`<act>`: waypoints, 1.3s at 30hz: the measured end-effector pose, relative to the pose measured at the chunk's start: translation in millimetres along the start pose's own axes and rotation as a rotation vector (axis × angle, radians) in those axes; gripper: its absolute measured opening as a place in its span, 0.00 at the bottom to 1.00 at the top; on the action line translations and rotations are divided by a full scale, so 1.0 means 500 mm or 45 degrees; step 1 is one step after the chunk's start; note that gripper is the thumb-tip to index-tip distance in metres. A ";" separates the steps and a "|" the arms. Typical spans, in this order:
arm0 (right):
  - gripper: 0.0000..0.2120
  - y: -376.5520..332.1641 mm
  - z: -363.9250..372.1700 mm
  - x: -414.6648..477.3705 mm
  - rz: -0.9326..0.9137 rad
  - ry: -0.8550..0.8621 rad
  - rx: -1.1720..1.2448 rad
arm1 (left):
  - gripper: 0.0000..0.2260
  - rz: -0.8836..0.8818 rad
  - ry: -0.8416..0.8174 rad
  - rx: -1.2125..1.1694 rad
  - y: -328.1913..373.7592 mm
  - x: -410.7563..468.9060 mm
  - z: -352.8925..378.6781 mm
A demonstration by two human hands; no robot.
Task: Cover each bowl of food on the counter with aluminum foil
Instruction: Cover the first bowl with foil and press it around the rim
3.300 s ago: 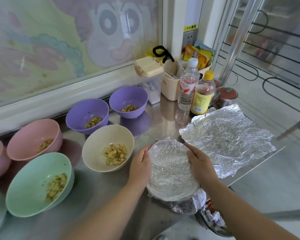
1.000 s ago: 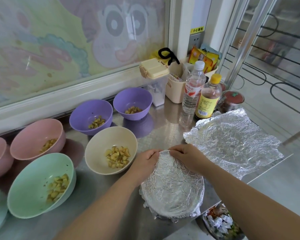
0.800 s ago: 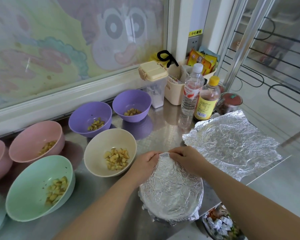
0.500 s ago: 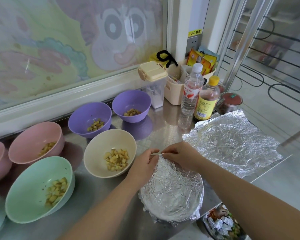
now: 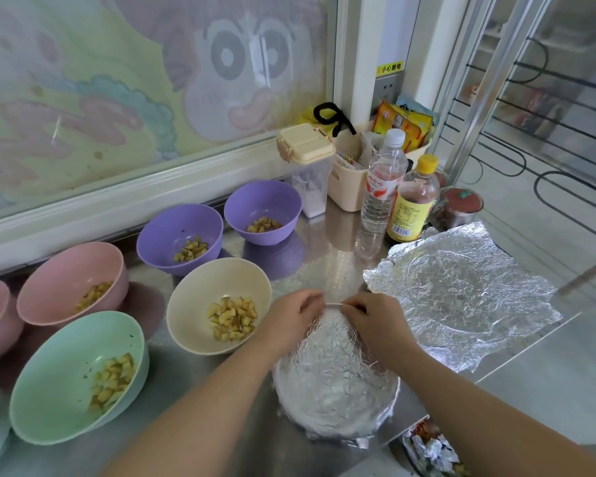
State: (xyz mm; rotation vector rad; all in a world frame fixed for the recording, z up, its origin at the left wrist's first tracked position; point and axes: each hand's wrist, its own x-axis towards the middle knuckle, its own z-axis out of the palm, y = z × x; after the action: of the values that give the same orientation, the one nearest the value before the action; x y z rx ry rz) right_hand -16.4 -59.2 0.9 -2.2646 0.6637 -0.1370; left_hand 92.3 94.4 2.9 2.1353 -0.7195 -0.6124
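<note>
- Both hands have slid from the sides of the foiled bowl (image 5: 334,383) up to its far rim, where they now meet.
- Left hand (image 5: 289,320) and right hand (image 5: 375,321) each pinch a thin raised edge of foil, with the fingers (image 5: 309,299) curled and almost touching.
- The foiled bowl sits on the tabletop (image 5: 324,256), just below the fingers.
- A cream bowl (image 5: 193,304) with food bits is just left of the fingers, not covered.
- A green bowl (image 5: 49,390), pink bowl (image 5: 59,280) and two purple bowls (image 5: 172,232) sit further left, open too.
- A flat foil sheet (image 5: 461,294) lies just right of the fingers.
- Two bottles (image 5: 382,187) stand beyond the fingers.
</note>
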 end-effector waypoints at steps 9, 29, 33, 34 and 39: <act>0.12 -0.017 -0.012 -0.001 -0.078 -0.086 -0.007 | 0.10 0.058 0.339 0.119 -0.016 -0.054 0.017; 0.08 -0.032 -0.006 0.045 -0.202 -0.353 -0.063 | 0.09 0.095 0.195 0.148 -0.006 -0.043 0.024; 0.07 -0.033 -0.001 0.044 -0.227 -0.318 -0.088 | 0.07 0.061 0.216 0.099 -0.009 -0.043 0.028; 0.06 -0.031 -0.001 0.042 -0.227 -0.299 -0.079 | 0.06 0.040 0.222 0.073 -0.009 -0.043 0.027; 0.06 -0.011 0.000 0.025 -0.206 -0.183 -0.083 | 0.06 0.017 0.130 0.051 0.007 -0.026 0.026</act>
State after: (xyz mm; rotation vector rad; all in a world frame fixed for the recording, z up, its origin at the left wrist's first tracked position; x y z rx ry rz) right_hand -3.3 -62.4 3.2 -2.3640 0.4152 -0.0309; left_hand 73.7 94.1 0.6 2.1794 -0.6946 -0.4814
